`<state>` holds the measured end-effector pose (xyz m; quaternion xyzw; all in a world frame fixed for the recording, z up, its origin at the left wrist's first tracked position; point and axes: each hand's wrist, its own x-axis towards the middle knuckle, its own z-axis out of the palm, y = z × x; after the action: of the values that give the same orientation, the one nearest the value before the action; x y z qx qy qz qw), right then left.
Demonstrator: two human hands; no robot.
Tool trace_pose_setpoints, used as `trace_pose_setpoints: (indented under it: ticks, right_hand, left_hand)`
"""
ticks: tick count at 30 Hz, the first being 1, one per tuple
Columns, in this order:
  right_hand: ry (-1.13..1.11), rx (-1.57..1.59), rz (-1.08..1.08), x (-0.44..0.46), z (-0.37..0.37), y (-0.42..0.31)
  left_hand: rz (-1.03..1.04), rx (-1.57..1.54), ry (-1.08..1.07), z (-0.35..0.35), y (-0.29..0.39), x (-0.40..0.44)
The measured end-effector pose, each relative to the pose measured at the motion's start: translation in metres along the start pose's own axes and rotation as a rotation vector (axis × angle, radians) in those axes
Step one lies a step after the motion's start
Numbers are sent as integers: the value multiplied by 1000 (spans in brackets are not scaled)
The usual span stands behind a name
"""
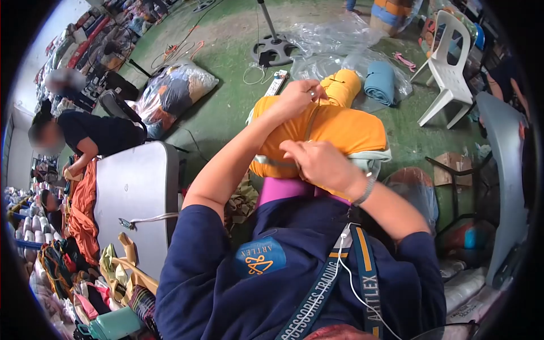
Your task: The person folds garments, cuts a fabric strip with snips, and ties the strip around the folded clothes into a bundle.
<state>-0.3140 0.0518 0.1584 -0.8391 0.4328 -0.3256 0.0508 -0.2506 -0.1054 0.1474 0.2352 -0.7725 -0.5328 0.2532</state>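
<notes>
A rolled bundle of orange cloth [351,130], with pale green cloth [371,155] showing at its edge, rests on my lap. A thin fabric strip [311,124] runs across the top of the bundle. My left hand [297,99], with a ring on one finger, is at the bundle's far side, its fingers pinched at the end of the strip. My right hand [326,164] is over the near side with fingers curled; what they grip is hidden. Beyond the bundle, a tied yellow roll [341,88] and a blue roll [379,83] lie on plastic sheeting.
A grey table [136,198] stands at left, where a person [96,133] bends over orange cloth [84,212]. A stuffed clear bag [175,93], a power strip [276,83] and a stand base [274,50] are on the green floor. A white chair [447,71] stands at right.
</notes>
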Motion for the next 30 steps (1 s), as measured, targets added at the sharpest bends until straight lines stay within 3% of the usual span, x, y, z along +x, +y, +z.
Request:
trace_pose_setpoints:
  ticks: [2,4,5,7,9,11,12,14,17,19,22,24,26,28,30]
  right_hand:
    - [-86,-47,-66,6,-28,10]
    - [-321,-303,-134,15,-54,10]
    - [-326,-306,-140,19,-61,4]
    - [-606,-326,-169,25,-69,-4]
    - [-582,-307,-192,28,-65,-4]
    - [-498,-122,-222,35,-72,-2]
    - [-499,-124,-225,36,-71,6]
    - [-371,-35,-106,35,-60,25]
    - [-323,15,7,45,-48,29]
    - [-276,87,44,54,-36,29]
    - [-197,355,108,64,-19,45]
    - [-227,495,49,63,-8,67]
    - [-257,495,91,57,-7,76]
    - [-344,386,64,62,-15,84]
    - [-240,486,65,69,-20,90]
  left_hand:
    - [280,599,68,-6,10,-12]
    - [195,663,65,-9,31,-23]
    - [119,684,47,-10,38,-27]
    - [44,696,39,-6,42,-38]
    - [-129,453,32,6,44,-58]
    - [-162,210,255,27,27,-89]
    - [-316,-8,249,31,20,-104]
    - [-216,112,456,50,10,-129]
    - [-223,159,469,55,14,-143]
    - [-284,-215,435,56,21,-145]
    - [-287,-369,468,53,20,-142]
    - [-207,-362,536,64,6,-136]
    - [-94,-128,581,62,-3,-132]
    - [-132,-73,556,45,5,-121]
    - [-53,-261,418,28,1,-108]
